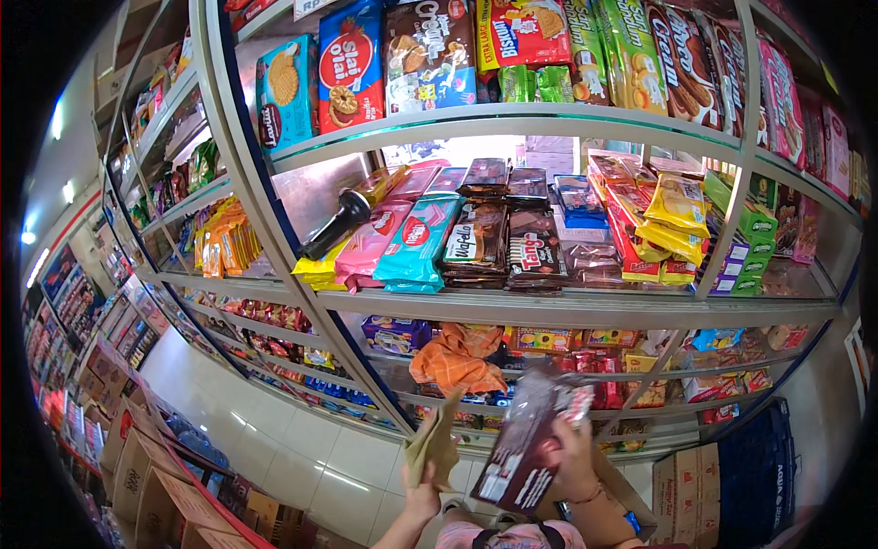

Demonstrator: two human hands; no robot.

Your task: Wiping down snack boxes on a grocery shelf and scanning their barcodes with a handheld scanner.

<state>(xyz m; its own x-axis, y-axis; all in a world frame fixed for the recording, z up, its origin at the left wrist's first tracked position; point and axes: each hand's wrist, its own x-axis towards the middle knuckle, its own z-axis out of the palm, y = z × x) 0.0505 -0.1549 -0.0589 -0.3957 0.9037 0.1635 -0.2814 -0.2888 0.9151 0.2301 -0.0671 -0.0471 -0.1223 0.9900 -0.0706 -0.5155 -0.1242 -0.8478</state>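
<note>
My left hand grips a folded olive-green cloth low in front of the glass display case. To its right, my right hand holds a dark brown snack box with a shiny, blurred upper part. The box is tilted, and its lower end points towards my feet. Just above the hands, a crumpled orange checked cloth hangs at the case's lower shelf. On the shelf above lie Nabati packs, Wafello packs and Tango wafer packs in stacks.
A black-handled tool lies on the packs at the middle shelf's left. Metal rails edge the shelves. Cardboard boxes and a dark blue crate stand at lower right. More open cartons line the lower left, beside the tiled floor.
</note>
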